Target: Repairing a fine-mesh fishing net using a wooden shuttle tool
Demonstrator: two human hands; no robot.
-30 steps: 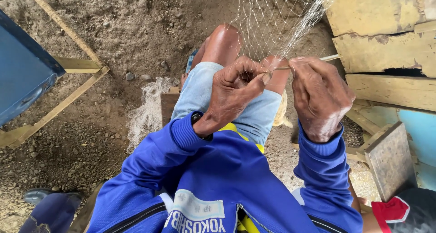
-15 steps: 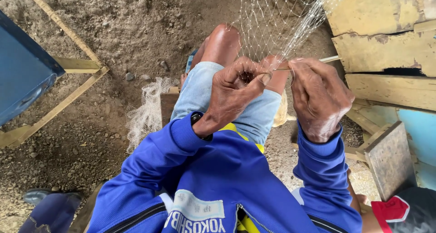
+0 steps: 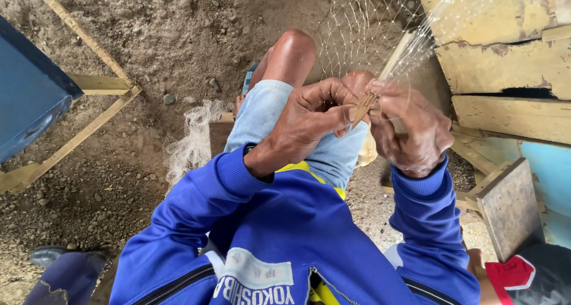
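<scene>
Almost nothing moved: our left hand (image 3: 309, 123) still pinches the thin wooden netting needle (image 3: 363, 107), our right hand (image 3: 410, 129) stays closed on the fine translucent mesh fishing net (image 3: 363, 31).

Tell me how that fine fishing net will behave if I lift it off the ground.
Probably floppy: the net drapes in slack folds and bunches in a heap on the dirt. Likely very light, since its thin strands are nearly see-through. It may snag, as the open mesh lies against rough wooden boards.

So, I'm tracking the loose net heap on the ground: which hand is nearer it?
Left. The left hand is above the knees, right of the net heap; the right hand is farther right.
</scene>
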